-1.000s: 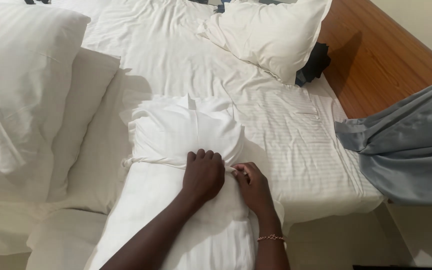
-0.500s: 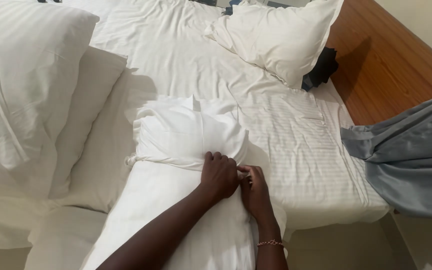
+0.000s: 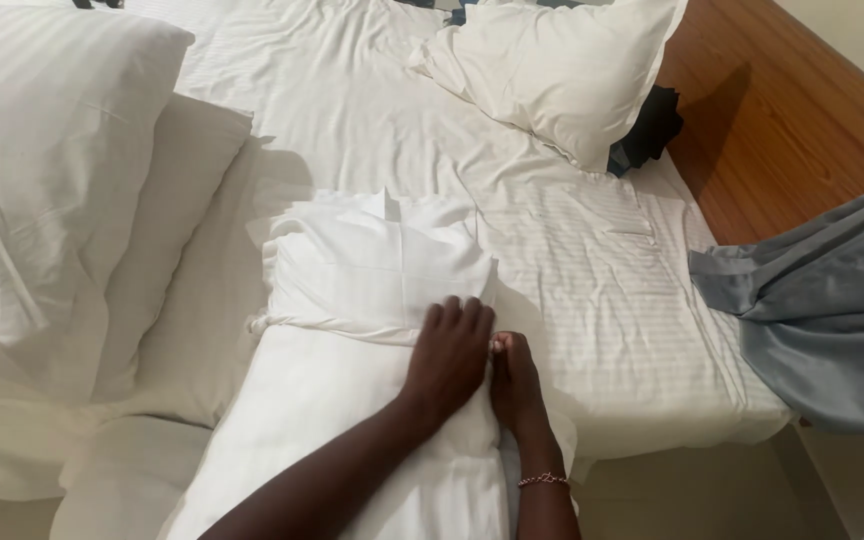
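Note:
A white pillow [image 3: 372, 270] in a white pillowcase lies lengthwise on the bed in front of me, with a gathered crease across its middle. My left hand [image 3: 449, 352] rests palm-down on the pillow's right side, just below that crease. My right hand [image 3: 518, 385], a thin bracelet on its wrist, sits right beside it. Its fingers are curled onto the pillowcase fabric [image 3: 482, 440] at the pillow's right edge. The two hands touch each other.
Two large white pillows [image 3: 52, 200] are stacked at the left and another white pillow [image 3: 562, 70] lies at the far right of the striped bed sheet [image 3: 602, 270]. A dark item [image 3: 652, 130] sits beside it. Grey cloth [image 3: 832, 310] hangs over the wooden surface [image 3: 802, 130] at right.
My left hand has slid a little to the right along the crease, closer to the pillow's right edge. My right hand has stayed at that edge.

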